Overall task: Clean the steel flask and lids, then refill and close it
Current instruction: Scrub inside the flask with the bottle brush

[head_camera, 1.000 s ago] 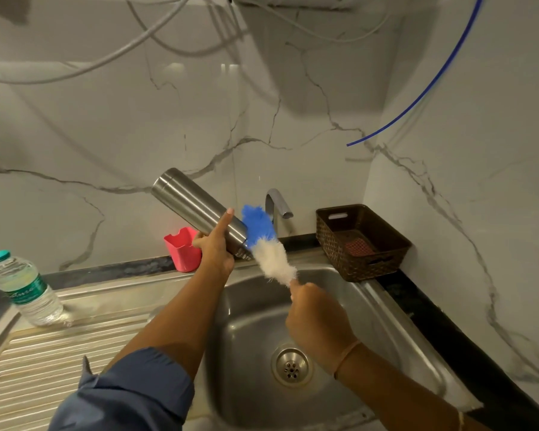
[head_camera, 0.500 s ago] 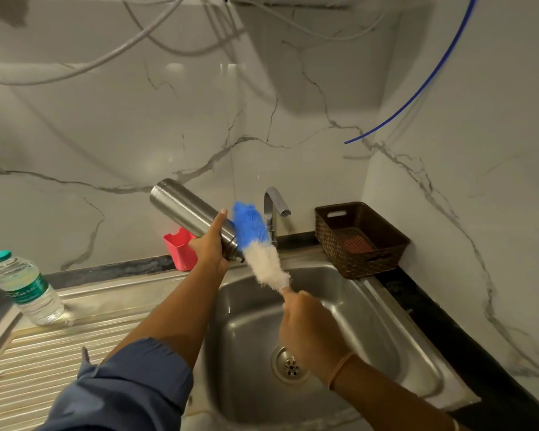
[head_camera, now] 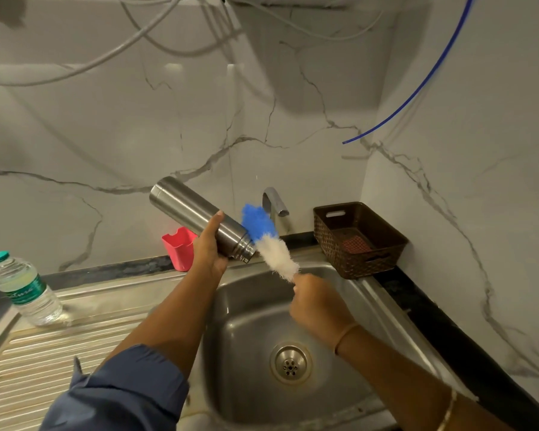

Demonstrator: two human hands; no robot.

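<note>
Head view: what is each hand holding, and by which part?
The left hand grips the steel flask round its body, near the open neck. The right hand holds the bottle brush by its handle, below the white bristles.

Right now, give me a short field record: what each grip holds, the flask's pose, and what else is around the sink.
left grip: holds steel flask near its neck
flask pose: tilted, open mouth down-right, no lid
right grip: holds bottle brush, bristles outside, beside the mouth
sink: below both; tap shows no stream
nearby: water bottle, red cup, brown basket
</note>
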